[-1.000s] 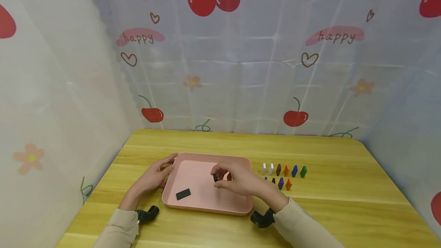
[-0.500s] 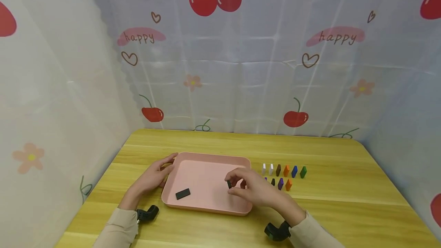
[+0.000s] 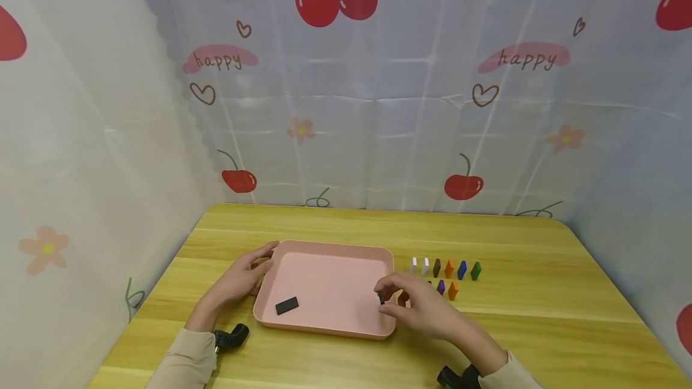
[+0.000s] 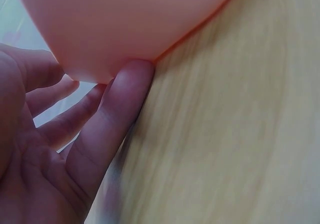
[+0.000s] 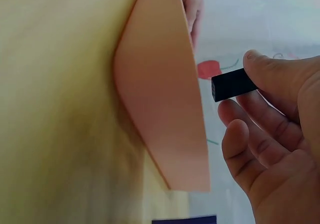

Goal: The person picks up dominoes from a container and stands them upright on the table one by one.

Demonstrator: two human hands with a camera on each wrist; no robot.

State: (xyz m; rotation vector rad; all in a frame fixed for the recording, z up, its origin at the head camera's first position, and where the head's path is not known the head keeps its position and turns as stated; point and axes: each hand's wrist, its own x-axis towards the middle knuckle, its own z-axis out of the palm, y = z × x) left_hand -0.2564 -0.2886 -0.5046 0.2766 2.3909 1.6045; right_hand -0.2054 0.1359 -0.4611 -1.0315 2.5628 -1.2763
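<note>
My right hand (image 3: 418, 302) pinches a small black domino-like block (image 5: 232, 84) between thumb and fingers, just above the right rim of the pink tray (image 3: 324, 275). In the right wrist view the block is raised above the tray's outer wall, clear of it. On the tray's left side my left hand (image 3: 238, 278) holds the wall, its thumb (image 4: 122, 92) against the outside near a corner and the other fingers partly hidden behind. A second black block (image 3: 287, 305) lies flat in the tray's near left part.
Two rows of small upright blocks stand right of the tray, including white (image 3: 414, 265), brown (image 3: 437, 268), blue (image 3: 462, 269), green (image 3: 476, 270), purple (image 3: 441, 287) and orange (image 3: 453, 290) ones. My right hand covers part of the nearer row. A printed curtain (image 3: 346, 155) rises behind the wooden table (image 3: 535, 293).
My right hand has carried the pinched black block rightward, from over the middle of the tray to its right rim. The left hand, the tray and the block lying in it stay put.
</note>
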